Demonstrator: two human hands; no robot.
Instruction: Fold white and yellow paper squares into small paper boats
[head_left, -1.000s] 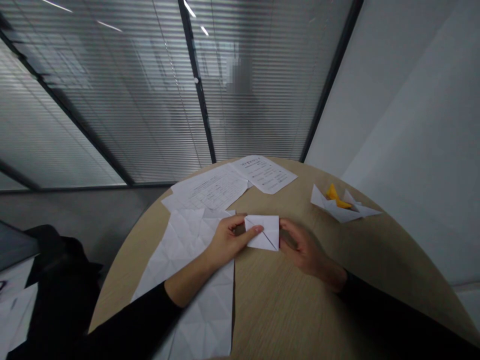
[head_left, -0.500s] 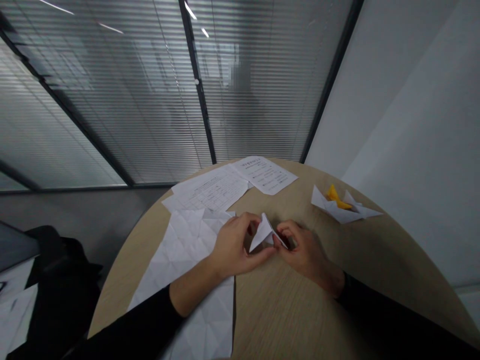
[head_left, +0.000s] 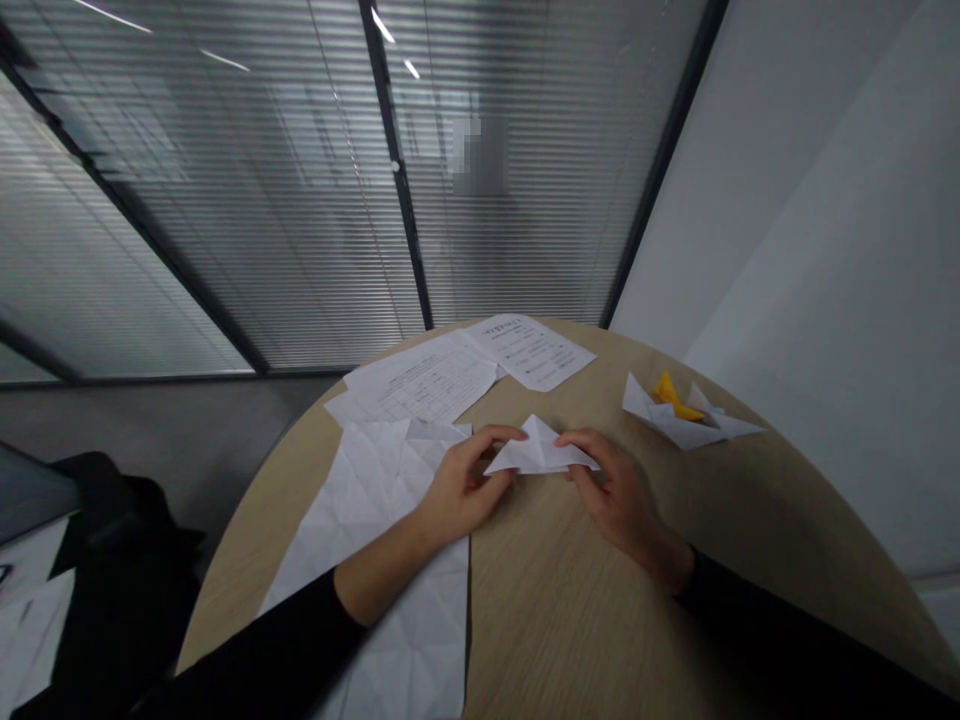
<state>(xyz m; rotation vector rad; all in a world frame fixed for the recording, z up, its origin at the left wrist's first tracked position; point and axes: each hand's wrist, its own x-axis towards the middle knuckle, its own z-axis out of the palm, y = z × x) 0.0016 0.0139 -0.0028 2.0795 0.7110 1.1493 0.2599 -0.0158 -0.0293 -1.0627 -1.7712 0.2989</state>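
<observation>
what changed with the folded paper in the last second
The folded paper went from a flat rectangle to a peaked triangle, now held at both ends by the left hand and right hand. The creased sheet, printed pages and orange-and-white folded piece stayed put.

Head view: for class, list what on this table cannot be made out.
Folded paper: ends hidden by the left hand and right hand.
Printed sheets: text too small to read.
Creased sheet: cut off by the bottom edge.
Yellow paper: partly hidden by white paper.
</observation>
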